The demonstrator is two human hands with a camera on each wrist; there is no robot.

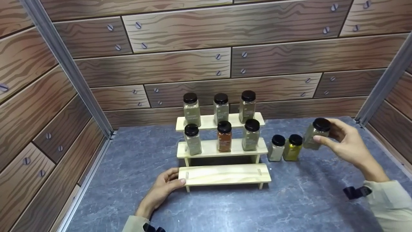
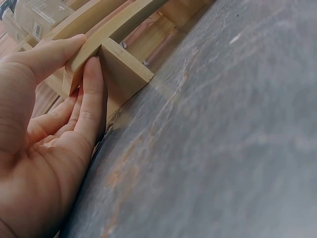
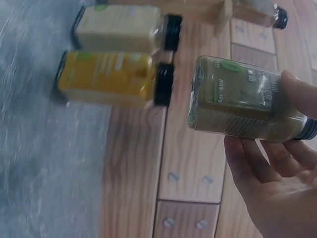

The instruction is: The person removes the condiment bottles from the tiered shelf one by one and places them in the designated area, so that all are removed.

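Note:
A three-step wooden spice rack (image 1: 225, 174) stands on the table, its lowest step bare. My left hand (image 1: 162, 187) pinches the left end of that step; in the left wrist view the thumb lies on top and fingers (image 2: 91, 99) press under the board. My right hand (image 1: 349, 145) grips a black-capped spice jar (image 1: 317, 133) of greenish-brown powder, held above the table. In the right wrist view this jar (image 3: 242, 99) is between thumb and fingers. Beside the rack stand a jar of pale powder (image 1: 276, 149) and a jar of yellow powder (image 1: 292, 149).
Three jars, one of them greenish (image 1: 192, 112), stand on the top step. On the middle step are three more, including a red-orange one (image 1: 224, 138). Wood-patterned panels (image 1: 193, 64) wall in the grey table (image 1: 135, 154) at the back and sides.

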